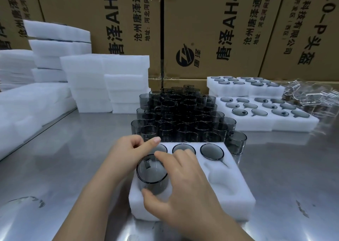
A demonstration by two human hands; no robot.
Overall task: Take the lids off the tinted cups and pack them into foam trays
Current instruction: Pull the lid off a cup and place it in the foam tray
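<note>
Stacks of white foam blocks fill the table's far-left corner. Near the front edge sits a white foam tray with round pockets. The left hand touches the far rim of a smoke-tinted glass cup with a loose, unclenched grip. The right hand has its grip around that cup, half seated in the tray's front-left pocket. Behind stands a cluster of tinted cups; filled foam trays lie toward the right edge.
</note>
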